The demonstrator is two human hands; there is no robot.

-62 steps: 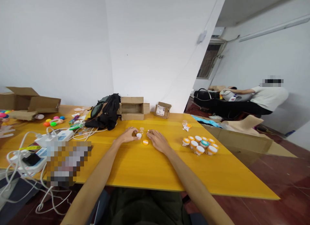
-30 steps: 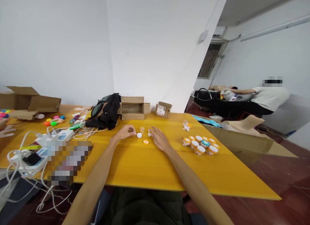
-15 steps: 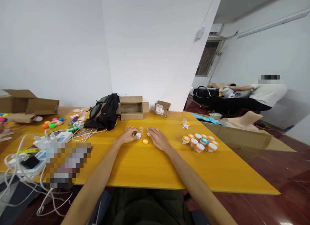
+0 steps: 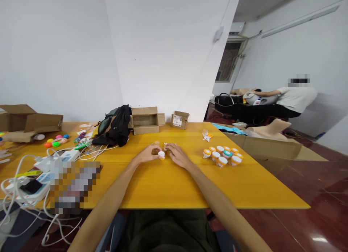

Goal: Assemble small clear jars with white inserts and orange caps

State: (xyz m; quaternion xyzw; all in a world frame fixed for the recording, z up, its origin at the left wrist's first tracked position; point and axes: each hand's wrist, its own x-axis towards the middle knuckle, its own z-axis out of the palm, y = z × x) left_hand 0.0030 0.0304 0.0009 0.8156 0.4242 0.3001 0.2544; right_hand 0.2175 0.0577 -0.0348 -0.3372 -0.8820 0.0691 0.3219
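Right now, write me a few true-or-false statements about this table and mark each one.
1. The left hand and the right hand meet at a small white-capped jar on the yellow table. True.
2. The cluster of small jars stands to the left of the left hand. False: it stands to the right of the right hand, apart from it.
3. A black bag lies beside an open cardboard box near the table's far edge. True.
4. The right hand holds the white cables. False: they lie at the table's left end, away from both hands.
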